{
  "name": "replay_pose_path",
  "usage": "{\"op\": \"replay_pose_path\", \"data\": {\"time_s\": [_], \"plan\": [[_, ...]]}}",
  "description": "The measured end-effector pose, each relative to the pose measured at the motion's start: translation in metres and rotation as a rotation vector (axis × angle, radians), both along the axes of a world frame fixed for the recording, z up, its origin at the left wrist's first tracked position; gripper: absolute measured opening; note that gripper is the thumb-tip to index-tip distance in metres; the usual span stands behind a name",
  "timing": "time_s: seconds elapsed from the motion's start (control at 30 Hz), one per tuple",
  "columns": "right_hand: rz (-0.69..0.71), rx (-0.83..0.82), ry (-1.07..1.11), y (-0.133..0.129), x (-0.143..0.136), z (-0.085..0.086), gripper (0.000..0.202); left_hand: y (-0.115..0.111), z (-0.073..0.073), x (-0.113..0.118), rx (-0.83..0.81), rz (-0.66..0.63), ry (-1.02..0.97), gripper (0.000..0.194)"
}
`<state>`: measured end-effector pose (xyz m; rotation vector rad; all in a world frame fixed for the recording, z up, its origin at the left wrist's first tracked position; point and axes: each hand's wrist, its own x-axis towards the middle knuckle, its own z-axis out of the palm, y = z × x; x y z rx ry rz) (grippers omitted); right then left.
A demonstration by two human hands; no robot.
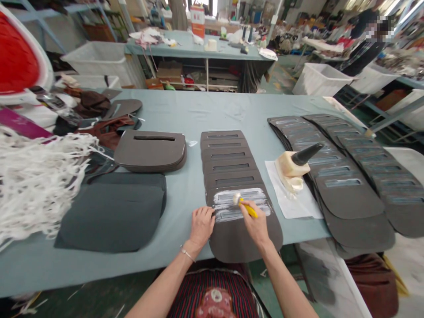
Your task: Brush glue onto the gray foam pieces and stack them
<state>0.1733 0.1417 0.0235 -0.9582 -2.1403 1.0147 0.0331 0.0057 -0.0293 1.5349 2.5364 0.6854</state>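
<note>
My right hand (256,223) grips a yellow-handled brush (249,209), its white bristles on the nearest dark grey panel (245,240). White wet streaks cover that panel around its slots. My left hand (201,226) rests at the panel's left edge, fingers bent and close together; whether anything is under them I cannot tell. Behind it, several slotted panels (228,167) overlap in a row. To the right, a cream glue container (287,167) with a black cone-shaped nozzle (307,153) stands on white paper (276,196).
Overlapping coated panels (351,198) lie at the right. A slotted stack (149,150), dark green sheets (112,216) and white netting (43,181) are on the left. Beyond stand another table (185,51) and white bins (323,79); a person is at the far right.
</note>
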Motion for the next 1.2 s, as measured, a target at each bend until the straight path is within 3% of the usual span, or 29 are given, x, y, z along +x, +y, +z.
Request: {"op": "replay_pose_path", "data": {"time_s": [0.1,0.2,0.33,0.4,0.47,0.57,0.63,0.7,0.8,0.87,0.93,1.03,1.1,1.13,1.2], "plan": [[0.121,-0.087,0.033,-0.017,-0.032,-0.014,0.023,0.001,-0.003,0.004,-0.025,0.012,0.051,0.022],[0.136,-0.048,-0.081,0.000,-0.024,-0.026,0.023,0.000,-0.004,0.007,-0.045,0.007,0.072,0.024],[-0.153,0.138,-0.352,0.048,0.011,-0.022,0.025,0.004,0.002,0.007,-0.051,0.034,0.054,0.021],[-0.253,0.192,-0.404,0.054,0.010,-0.015,0.025,0.010,0.005,0.003,-0.040,0.072,0.033,0.017],[-0.197,0.183,-0.348,0.042,-0.008,-0.012,0.025,0.018,0.007,-0.002,-0.018,0.104,0.023,0.016],[0.036,0.126,-0.199,0.020,-0.038,-0.016,0.022,0.029,0.006,-0.011,-0.005,0.088,0.035,0.019],[0.084,0.085,-0.154,0.025,-0.040,-0.022,0.021,0.032,0.003,-0.014,-0.018,0.062,0.055,0.018],[-0.031,0.059,-0.175,0.048,-0.021,-0.023,0.022,0.032,0.001,-0.014,-0.029,0.052,0.073,0.019],[-0.344,0.094,-0.268,0.088,0.011,-0.018,0.026,0.035,0.002,-0.016,-0.040,0.063,0.067,0.018],[-0.450,0.126,-0.280,0.097,0.008,-0.011,0.028,0.040,0.003,-0.021,-0.042,0.093,0.044,0.017],[-0.391,0.113,-0.201,0.084,-0.018,-0.005,0.028,0.047,0.002,-0.030,-0.018,0.134,0.032,0.020],[-0.098,0.049,-0.049,0.051,-0.071,0.001,0.023,0.056,-0.002,-0.046,0.036,0.118,0.037,0.025],[0.029,0.029,-0.058,0.045,-0.088,0.000,0.017,0.060,-0.006,-0.055,0.036,0.066,0.033,0.022],[0.008,0.026,-0.081,0.051,-0.089,-0.003,0.016,0.062,-0.007,-0.059,0.041,0.065,0.035,0.020],[-0.151,0.038,-0.136,0.077,-0.075,-0.008,0.016,0.067,-0.010,-0.066,0.069,0.192,0.032,0.017]]}}
